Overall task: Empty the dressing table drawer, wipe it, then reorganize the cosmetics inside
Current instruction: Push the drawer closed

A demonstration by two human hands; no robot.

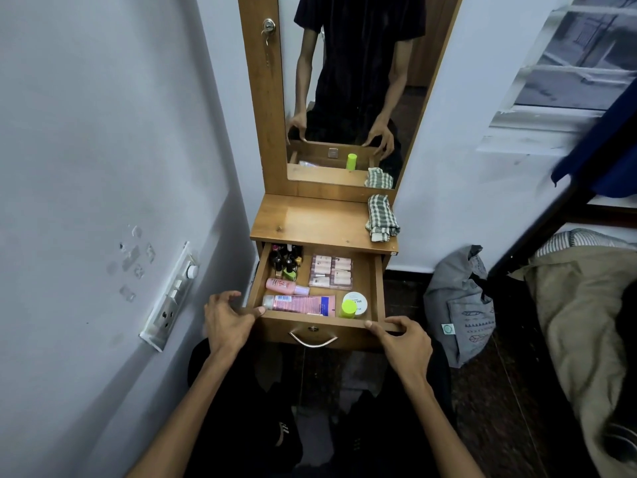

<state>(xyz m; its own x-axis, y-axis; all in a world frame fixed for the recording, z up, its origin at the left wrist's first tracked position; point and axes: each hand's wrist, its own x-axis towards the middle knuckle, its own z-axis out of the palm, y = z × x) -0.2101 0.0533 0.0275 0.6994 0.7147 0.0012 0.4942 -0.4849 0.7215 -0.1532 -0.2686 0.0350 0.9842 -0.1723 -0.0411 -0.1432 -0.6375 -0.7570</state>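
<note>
The wooden drawer (377, 291) of the dressing table stands pulled out. Inside lie a pink tube (299, 304), a small pink bottle (286, 287), a cluster of dark nail polish bottles (285, 258), a clear pack of pink items (331, 271), a white jar (355, 300) and a bottle with a lime green cap (347, 308). My left hand (229, 319) grips the drawer front's left corner. My right hand (405, 341) grips its right corner. A checked cloth (382, 217) lies folded on the right of the tabletop (317, 220).
A mirror (348, 88) rises behind the tabletop. The white wall with a switch panel (170, 298) is close on the left. A grey bag (460, 305) sits on the dark floor to the right, beside a bed with beige bedding (579, 322).
</note>
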